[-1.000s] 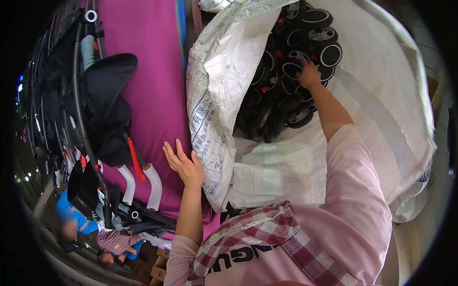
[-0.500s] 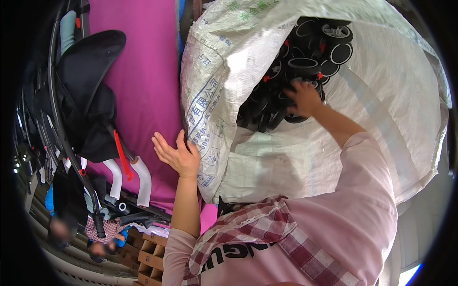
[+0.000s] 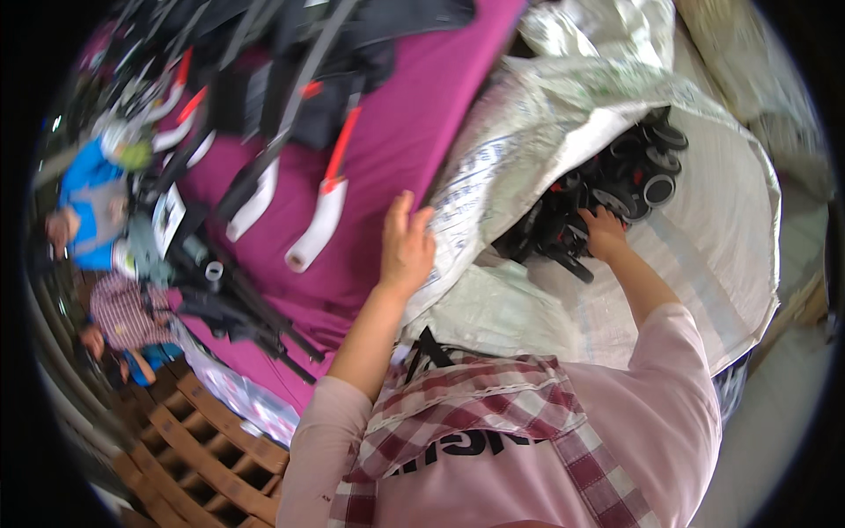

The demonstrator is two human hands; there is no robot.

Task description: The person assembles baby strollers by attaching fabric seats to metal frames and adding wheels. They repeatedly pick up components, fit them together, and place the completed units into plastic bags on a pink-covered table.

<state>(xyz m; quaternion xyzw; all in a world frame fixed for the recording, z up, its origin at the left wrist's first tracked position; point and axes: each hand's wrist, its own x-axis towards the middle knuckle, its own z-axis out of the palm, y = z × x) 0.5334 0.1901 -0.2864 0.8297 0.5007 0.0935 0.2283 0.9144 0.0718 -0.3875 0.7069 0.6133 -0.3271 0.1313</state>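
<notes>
A large white woven sack (image 3: 695, 273) lies with its mouth wide and a heap of black wheels (image 3: 658, 188) with red parts inside it. My right hand (image 3: 604, 234) reaches into the sack, its fingers bent over a black wheel (image 3: 574, 236) at the heap's near side; the fingertips are partly hidden among the wheels. At the sack's left rim is my left hand (image 3: 408, 251), fingers stretched out, between the sack and a magenta cloth-covered table (image 3: 352, 242). Nothing shows in its palm.
Dark tubular frames with white curved ends (image 3: 321, 224) and red strips lie on the magenta cloth at left. Brown cardboard dividers (image 3: 198, 440) stand at lower left. Two people, one in a blue top (image 3: 88, 207), are at the far left. More plastic sacks (image 3: 748, 62) are at upper right.
The view has turned and shifted, bringing more of the frames and cardboard into sight. My right hand stays at the wheels, its fingers now more bent; my left hand remains beside the sack's rim.
</notes>
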